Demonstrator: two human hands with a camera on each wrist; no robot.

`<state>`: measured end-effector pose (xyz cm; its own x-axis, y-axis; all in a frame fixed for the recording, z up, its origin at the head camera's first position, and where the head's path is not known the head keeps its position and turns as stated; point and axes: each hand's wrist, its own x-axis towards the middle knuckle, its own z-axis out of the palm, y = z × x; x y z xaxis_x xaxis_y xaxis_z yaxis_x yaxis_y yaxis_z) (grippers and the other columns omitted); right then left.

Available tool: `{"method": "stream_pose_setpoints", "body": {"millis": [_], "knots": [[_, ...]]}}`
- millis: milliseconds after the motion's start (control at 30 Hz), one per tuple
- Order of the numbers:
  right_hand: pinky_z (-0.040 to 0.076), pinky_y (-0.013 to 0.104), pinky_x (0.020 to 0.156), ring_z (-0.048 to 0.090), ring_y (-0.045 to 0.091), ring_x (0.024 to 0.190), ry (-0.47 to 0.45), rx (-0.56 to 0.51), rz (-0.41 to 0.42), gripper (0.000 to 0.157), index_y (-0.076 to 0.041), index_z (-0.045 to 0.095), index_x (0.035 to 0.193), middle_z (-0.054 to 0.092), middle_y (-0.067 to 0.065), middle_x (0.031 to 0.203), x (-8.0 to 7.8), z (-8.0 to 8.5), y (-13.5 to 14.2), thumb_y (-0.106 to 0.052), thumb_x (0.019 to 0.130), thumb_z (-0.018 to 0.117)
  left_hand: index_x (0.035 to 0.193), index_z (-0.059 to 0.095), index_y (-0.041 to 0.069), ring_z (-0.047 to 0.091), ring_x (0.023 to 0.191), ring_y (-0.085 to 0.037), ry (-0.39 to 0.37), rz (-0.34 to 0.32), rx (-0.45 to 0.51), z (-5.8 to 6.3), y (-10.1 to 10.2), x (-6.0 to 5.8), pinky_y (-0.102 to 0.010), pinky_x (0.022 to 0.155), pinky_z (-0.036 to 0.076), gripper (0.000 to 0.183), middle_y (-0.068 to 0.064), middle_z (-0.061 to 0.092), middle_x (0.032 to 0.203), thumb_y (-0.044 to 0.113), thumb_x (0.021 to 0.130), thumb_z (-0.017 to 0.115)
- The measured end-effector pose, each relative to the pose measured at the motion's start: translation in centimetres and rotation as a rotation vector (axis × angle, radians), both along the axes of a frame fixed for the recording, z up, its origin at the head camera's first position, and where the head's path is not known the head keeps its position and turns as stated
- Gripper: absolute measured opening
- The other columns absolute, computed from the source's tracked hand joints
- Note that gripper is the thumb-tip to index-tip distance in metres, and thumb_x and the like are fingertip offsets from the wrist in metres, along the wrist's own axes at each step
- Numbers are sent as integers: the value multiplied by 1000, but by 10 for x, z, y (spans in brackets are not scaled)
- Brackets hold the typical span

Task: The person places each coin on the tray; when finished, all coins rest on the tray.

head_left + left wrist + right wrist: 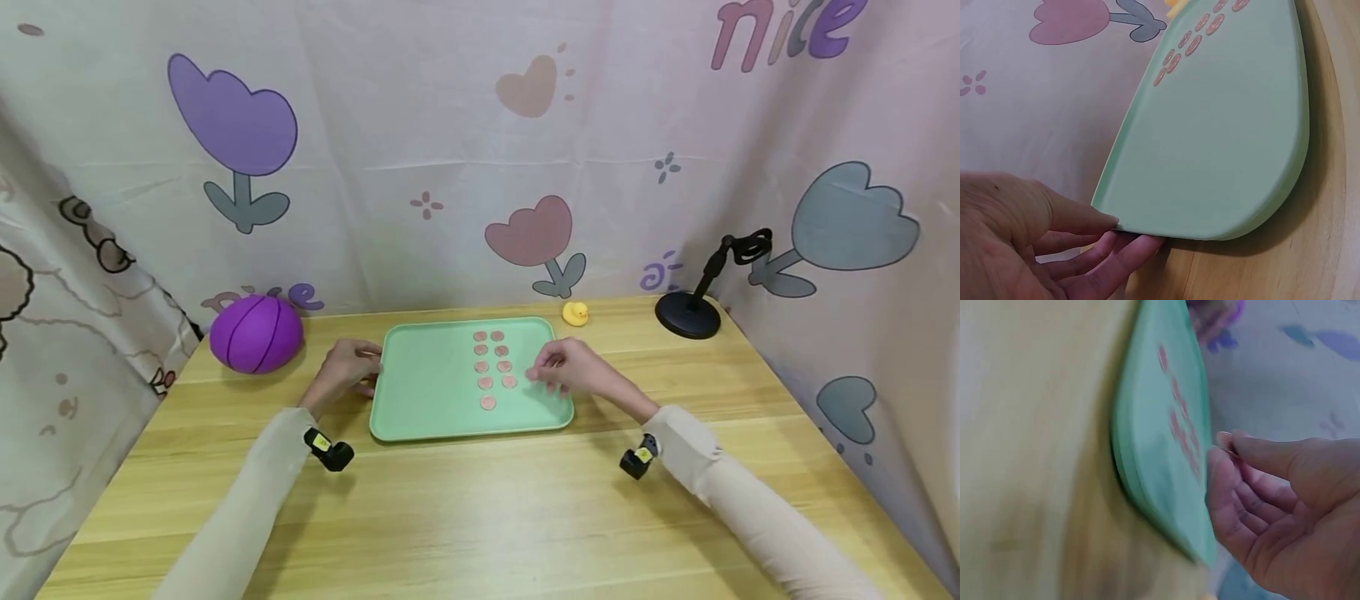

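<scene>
A light green tray lies on the wooden table. On its right half sit several copper-coloured coins in two columns, one longer than the other. My left hand grips the tray's left rim; the left wrist view shows the thumb on the edge and fingers underneath. Over the tray's right side, my right hand pinches a coin between thumb and fingertips. In the right wrist view only a thin edge of this coin shows, and motion blurs the picture.
A purple ball stands at the back left. Behind the tray's right corner is a small yellow rubber duck. A black stand with a round base is at the back right, before a patterned curtain.
</scene>
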<state>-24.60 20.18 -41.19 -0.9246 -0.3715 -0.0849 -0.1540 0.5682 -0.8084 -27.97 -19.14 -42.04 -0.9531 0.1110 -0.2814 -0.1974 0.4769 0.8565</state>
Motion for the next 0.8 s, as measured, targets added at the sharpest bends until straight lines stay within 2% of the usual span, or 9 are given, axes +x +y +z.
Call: {"method": "stream_pose_setpoints", "body": {"millis": [100,267,400,567,667,800], "knots": [[59,27,50,64,16,60,-53,15,36,12,1,72,92,71,13,78,1,-9,-18,-9,100,71,144,51,-13,68,99,-29,-1,2,-7,-1,3,0,-34,69,68,45,-34,57,137,0,102,56],[52,21,46,57,11,54,-84,73,18,15,-2,71,85,68,6,69,5,-21,-33,-7,99,69,143,55,-10,68,95,-25,-6,21,-16,-5,8,-1,-32,68,67,43,-30,60,134,0,102,58],[45,18,46,52,10,53,-35,155,-19,20,-5,69,79,63,3,66,8,-20,-38,-11,98,72,144,55,-10,67,94,-23,7,19,-18,-6,7,-2,-32,67,67,43,-29,62,130,0,102,58],[35,21,52,45,10,59,56,277,-40,26,-8,66,74,58,-1,67,11,-17,-44,-17,96,78,144,54,-10,67,94,-24,14,13,-17,-6,5,0,-32,67,67,43,-30,62,129,0,102,57],[35,22,55,45,11,61,94,295,-41,26,-9,65,74,59,-1,69,12,-18,-44,-17,96,77,143,55,-9,67,93,-24,16,24,-15,-7,5,1,-32,67,67,43,-29,62,126,0,101,58],[40,22,58,50,12,65,127,254,-50,22,-9,65,78,62,1,74,11,-16,-37,-14,98,73,144,55,-9,66,95,-24,40,28,-26,-11,6,4,-32,68,67,43,-27,62,125,1,102,57]]}}
